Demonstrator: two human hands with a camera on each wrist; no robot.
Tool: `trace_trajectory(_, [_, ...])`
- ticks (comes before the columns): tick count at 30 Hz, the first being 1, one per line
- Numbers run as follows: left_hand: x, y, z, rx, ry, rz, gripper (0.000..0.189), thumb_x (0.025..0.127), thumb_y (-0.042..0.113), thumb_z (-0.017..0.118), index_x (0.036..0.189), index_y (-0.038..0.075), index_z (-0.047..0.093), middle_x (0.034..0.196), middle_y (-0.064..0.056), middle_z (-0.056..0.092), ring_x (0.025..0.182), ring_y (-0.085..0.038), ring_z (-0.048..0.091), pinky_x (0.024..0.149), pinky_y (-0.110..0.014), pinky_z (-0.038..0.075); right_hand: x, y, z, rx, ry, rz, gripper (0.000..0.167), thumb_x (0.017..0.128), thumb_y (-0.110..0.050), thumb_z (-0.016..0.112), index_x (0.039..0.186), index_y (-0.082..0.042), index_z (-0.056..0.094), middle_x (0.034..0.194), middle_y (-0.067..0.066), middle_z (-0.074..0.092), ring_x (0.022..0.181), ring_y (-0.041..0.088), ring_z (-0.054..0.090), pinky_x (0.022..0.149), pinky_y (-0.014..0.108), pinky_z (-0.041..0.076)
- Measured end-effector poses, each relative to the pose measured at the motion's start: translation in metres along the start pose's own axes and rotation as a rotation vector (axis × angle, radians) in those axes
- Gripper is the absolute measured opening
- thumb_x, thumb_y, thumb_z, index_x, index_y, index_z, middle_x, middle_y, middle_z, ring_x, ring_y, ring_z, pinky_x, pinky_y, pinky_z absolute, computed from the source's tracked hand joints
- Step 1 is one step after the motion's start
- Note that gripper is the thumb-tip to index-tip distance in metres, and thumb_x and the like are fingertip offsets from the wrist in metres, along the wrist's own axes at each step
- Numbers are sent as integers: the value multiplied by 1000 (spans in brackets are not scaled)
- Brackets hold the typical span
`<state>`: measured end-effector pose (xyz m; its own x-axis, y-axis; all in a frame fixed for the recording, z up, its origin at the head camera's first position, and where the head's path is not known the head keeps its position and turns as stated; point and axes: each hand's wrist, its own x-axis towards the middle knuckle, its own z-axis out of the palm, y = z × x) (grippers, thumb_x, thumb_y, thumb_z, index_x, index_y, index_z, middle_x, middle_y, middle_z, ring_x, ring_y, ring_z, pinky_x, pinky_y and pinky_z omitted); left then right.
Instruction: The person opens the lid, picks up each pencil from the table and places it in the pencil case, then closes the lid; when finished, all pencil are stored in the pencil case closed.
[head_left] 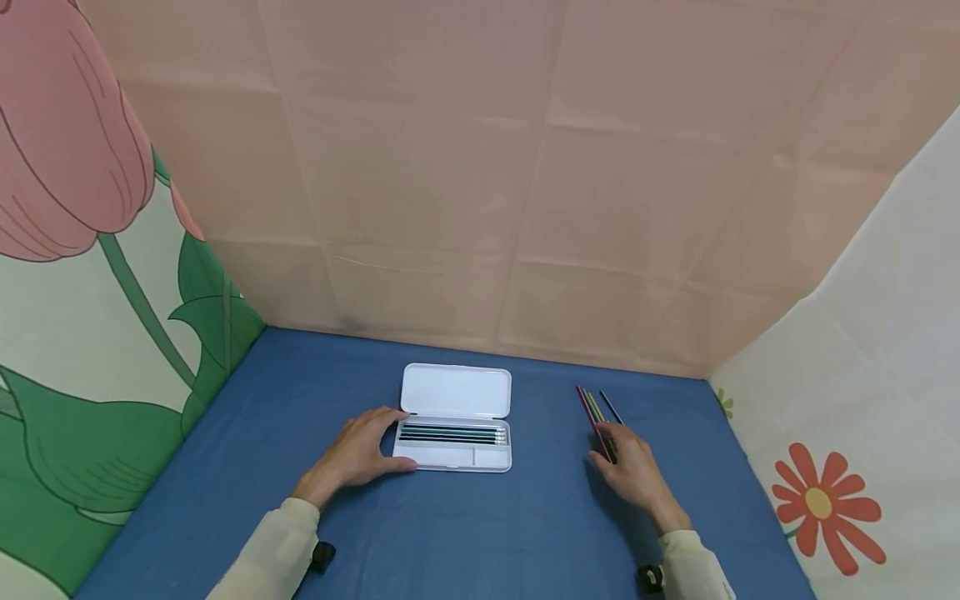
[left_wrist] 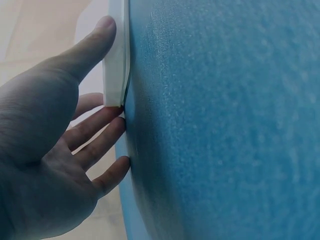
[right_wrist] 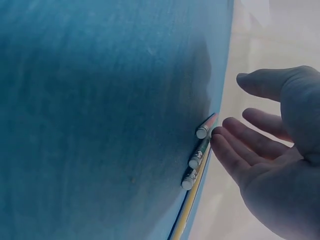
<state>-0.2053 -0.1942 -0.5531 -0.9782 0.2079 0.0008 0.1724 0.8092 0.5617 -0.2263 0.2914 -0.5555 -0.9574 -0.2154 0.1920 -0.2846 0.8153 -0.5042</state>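
Observation:
An open white pencil case (head_left: 438, 457) lies on the blue tabletop with its lid (head_left: 456, 390) folded back. Several dark pencils (head_left: 448, 433) lie side by side inside it. My left hand (head_left: 367, 448) holds the case at its left end, thumb along the front edge and index finger by the hinge side. Right of the case, my right hand (head_left: 632, 467) is over several coloured pencils, among them a red pencil (head_left: 587, 410) and a yellow pencil (right_wrist: 189, 202). Thumb and fingers stand apart there; whether a fingertip touches a pencil is unclear. A dark pencil (head_left: 611, 407) lies slightly apart.
A blue cloth (head_left: 480, 533) covers the table. Behind it hangs a beige sheet (head_left: 465, 208). A wall with a tulip print (head_left: 75, 142) borders the left side, and a white sheet with a red flower (head_left: 817, 502) borders the right.

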Motion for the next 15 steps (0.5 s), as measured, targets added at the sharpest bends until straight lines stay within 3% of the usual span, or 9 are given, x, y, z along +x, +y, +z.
trace_trajectory(7, [0,-1,1,-2,7,19,88,86,50,99,156,8,65,162,-22,63,151,-48,59,124,-77,43,1,1,4,-26,-20,-5,52,100,-9,84,147,6,66,134,26,75,119,44,75,97,62,63])
trace_trajectory(15, [1,-1,1,5,7,20,88,86,51,99,156,8,65,162,-22,64,150,-48,59,124,-76,43,5,3,8,-65,-41,-14,52,96,-3,88,144,2,70,120,16,74,101,27,70,86,49,61])
